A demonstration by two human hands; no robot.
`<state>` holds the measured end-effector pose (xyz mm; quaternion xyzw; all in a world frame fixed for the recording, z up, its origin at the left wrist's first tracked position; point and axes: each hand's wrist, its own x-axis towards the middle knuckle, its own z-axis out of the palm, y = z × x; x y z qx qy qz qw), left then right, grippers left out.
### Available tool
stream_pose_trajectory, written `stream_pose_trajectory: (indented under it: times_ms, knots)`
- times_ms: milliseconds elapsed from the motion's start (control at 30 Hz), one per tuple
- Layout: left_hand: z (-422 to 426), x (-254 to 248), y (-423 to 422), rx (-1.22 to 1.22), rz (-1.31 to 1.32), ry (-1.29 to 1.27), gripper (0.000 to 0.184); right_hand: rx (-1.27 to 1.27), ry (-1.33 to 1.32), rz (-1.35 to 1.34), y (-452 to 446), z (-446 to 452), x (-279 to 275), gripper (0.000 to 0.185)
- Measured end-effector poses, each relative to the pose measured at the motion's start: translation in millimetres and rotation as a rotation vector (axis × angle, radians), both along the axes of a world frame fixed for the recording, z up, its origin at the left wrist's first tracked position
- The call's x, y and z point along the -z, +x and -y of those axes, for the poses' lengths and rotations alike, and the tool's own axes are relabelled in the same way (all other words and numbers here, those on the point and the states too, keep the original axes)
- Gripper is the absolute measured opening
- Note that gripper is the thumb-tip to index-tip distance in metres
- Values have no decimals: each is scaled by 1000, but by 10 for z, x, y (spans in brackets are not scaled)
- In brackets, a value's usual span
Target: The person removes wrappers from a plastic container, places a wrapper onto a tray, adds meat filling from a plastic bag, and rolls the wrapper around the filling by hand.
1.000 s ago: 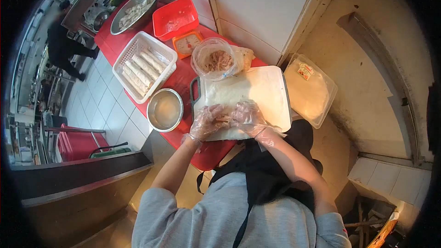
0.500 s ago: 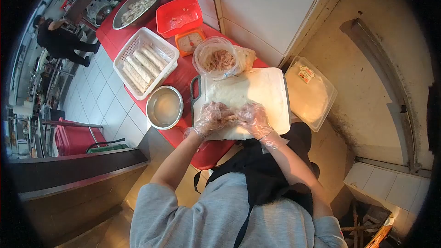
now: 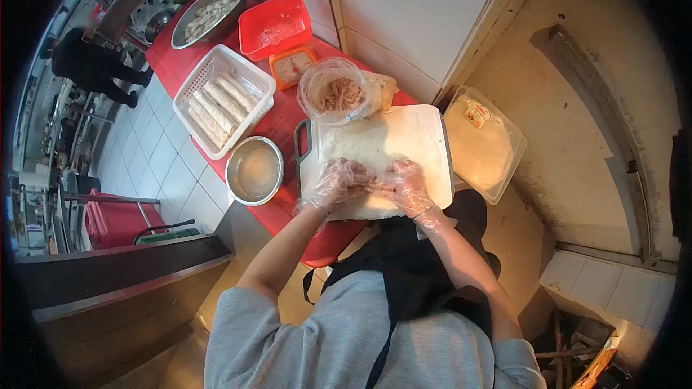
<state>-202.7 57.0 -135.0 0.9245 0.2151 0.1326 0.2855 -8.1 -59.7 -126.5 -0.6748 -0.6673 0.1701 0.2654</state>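
Note:
A thin white sheet (image 3: 367,144) covers most of the cutting board (image 3: 303,145). My left hand (image 3: 337,184), in a clear plastic glove, has its fingers closed around shredded filling (image 3: 375,187) near the board's lower edge. Gloved the same way, my right hand (image 3: 407,186) pinches the other end of that filling. Just above the board stands a plastic-lined bowl (image 3: 340,94) of brown shredded filling. A metal bowl (image 3: 254,171) with cloudy liquid is left of the board. White rolls (image 3: 222,108) lie side by side in a white basket (image 3: 267,104).
An orange scale (image 3: 292,66), a red tub (image 3: 274,27) and a metal basin (image 3: 209,14) of pale pieces stand farther up the red table (image 3: 328,241). A lidded plastic container (image 3: 484,145) is right of the board. A person (image 3: 94,65) in dark clothes stands at the far left.
My hands stay over the lower part of the board, their fingers shifting slightly around the filling. The person in the background has changed posture. The view has shifted a little.

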Motion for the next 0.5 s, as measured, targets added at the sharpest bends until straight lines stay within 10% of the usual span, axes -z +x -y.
stream_pose_trajectory:
  times_ms: [500]
  knots:
    - [67, -275, 114, 28, -69, -31, 35, -51, 121, -115, 353, 133, 98, 30]
